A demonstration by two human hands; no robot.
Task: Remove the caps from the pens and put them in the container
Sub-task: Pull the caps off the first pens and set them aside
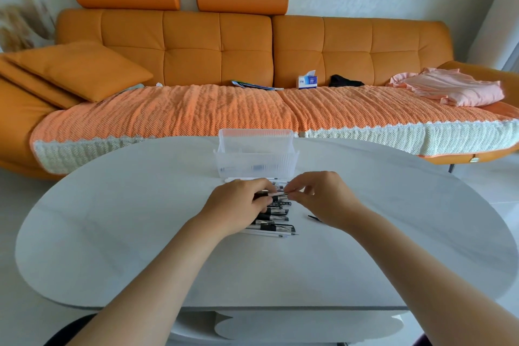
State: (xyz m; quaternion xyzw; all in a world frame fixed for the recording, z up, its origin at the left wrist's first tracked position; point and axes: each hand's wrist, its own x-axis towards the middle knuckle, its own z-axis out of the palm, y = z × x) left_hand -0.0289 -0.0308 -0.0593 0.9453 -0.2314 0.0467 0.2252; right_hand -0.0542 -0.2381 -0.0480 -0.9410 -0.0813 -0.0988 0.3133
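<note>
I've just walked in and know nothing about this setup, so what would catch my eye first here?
The long orange sofa fills the back of the room. In front, on a white table, both hands meet over a row of black-capped pens: the left hand and right hand pinch one pen between them. Just beyond stands a clear plastic container.

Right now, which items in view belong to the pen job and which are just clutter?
Job: pens in a row, clear container, left hand, right hand, loose black cap.
Clutter: tissue box, pink garment, black item, magazines, cushion.
</note>
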